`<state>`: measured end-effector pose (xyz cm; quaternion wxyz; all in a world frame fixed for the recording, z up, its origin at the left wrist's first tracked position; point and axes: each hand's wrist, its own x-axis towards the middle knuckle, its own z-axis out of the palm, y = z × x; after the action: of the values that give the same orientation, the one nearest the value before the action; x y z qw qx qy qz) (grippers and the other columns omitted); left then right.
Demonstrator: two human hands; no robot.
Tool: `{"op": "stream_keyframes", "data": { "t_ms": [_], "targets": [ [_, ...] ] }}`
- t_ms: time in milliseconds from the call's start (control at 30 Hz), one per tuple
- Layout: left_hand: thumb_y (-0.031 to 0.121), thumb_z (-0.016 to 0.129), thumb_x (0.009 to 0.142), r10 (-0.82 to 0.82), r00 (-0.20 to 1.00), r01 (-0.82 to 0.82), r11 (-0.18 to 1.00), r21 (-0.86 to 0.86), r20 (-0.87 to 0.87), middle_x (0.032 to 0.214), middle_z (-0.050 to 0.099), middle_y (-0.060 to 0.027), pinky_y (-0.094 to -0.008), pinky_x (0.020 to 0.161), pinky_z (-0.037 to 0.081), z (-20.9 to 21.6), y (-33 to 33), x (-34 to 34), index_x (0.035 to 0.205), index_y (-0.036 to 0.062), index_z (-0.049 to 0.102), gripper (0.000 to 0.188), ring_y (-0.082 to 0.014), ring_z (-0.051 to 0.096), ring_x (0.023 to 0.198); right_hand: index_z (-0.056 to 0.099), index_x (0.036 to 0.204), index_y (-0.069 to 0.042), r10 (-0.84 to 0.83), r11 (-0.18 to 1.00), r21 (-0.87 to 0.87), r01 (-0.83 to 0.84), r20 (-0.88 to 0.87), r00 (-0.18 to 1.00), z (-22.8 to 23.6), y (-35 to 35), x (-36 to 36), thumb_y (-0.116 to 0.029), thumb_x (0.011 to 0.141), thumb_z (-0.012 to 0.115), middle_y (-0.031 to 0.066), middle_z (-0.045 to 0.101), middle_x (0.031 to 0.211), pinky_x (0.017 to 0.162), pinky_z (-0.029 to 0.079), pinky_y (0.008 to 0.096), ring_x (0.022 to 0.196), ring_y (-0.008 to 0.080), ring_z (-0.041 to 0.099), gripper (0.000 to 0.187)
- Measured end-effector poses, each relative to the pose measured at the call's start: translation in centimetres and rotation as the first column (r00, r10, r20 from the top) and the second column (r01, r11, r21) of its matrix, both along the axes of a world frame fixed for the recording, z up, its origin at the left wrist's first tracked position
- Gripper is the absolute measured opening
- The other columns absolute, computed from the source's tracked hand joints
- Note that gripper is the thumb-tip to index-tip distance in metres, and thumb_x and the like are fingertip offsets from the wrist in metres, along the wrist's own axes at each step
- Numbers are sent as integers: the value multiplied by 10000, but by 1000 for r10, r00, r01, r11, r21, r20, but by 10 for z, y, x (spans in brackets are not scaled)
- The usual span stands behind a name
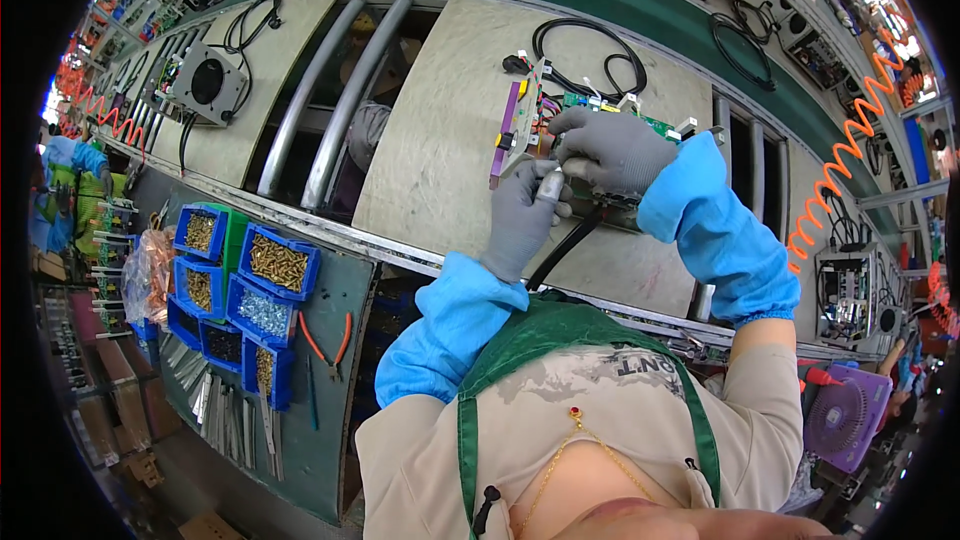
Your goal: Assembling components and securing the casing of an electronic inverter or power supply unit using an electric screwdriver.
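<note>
An electronic unit with a green circuit board [660, 128] and an upright panel with a purple edge [508, 120] lies on the pale work board [440, 130]. My left hand [518, 215], in a grey glove, is closed at the panel's near end, around a short silvery-white cylinder [550, 184] whose exact kind does not show. Just to the right, my gloved right hand [620, 152] reaches over the unit with its fingers bent together by the panel; whatever they pinch is hidden. A thick black cable [568, 248] runs from under the hands toward my apron.
Blue bins [278, 262] of screws and small parts stand at left, near red-handled pliers [328, 345]. Metal rollers [340, 105] separate the work boards. Another unit with a fan [207, 82] sits farther left. An orange coiled hose [835, 165] hangs at right, above a purple fan [848, 418].
</note>
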<state>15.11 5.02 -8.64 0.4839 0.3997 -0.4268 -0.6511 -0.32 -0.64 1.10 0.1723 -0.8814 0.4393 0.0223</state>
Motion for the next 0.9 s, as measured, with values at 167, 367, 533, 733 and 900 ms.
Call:
{"op": "stream_keyframes", "data": {
  "t_ms": [167, 367, 533, 733, 900],
  "targets": [
    [233, 544, 919, 73, 996, -67, 992, -104, 58, 766, 591, -23, -193, 505, 435, -2, 1, -5, 985, 26, 578, 220, -60, 560, 594, 662, 808, -29, -54, 992, 127, 28, 204, 977, -5, -10, -6, -128, 735, 628, 123, 533, 1224, 772, 496, 353, 934, 262, 606, 128],
    [196, 574, 874, -75, 975, 74, 997, 14, 211, 791, 598, -35, -213, 563, 451, -25, -3, 10, 1017, -16, 610, 258, -69, 555, 640, 672, 723, -42, -109, 994, -11, 109, -14, 994, 5, -15, 4, -140, 694, 617, 108, 530, 1244, 729, 507, 366, 894, 266, 622, 116],
    [149, 553, 869, -169, 942, 179, 984, -7, 289, 879, 623, -65, -242, 685, 460, -23, -8, 11, 1177, -32, 550, 357, -99, 568, 797, 700, 736, -86, -86, 996, -23, 84, -144, 986, 7, -12, 19, -177, 702, 616, 95, 496, 1290, 734, 510, 375, 901, 267, 621, 128],
    [161, 562, 856, -119, 988, 123, 992, -36, 96, 875, 601, -75, -248, 688, 444, -28, -7, 9, 1129, -69, 568, 358, -101, 531, 770, 714, 769, -109, -93, 996, -4, 94, -205, 974, 12, -14, 25, -176, 702, 624, 94, 480, 1306, 738, 512, 369, 906, 262, 623, 131],
    [165, 568, 850, -120, 988, 127, 990, -69, 94, 858, 597, -87, -253, 678, 440, -33, -7, 9, 1126, -77, 563, 367, -106, 521, 756, 716, 834, -108, -92, 994, 22, 106, -349, 932, 14, -16, 38, -166, 713, 617, 98, 511, 1250, 739, 507, 382, 891, 272, 619, 167]
  ]
}}
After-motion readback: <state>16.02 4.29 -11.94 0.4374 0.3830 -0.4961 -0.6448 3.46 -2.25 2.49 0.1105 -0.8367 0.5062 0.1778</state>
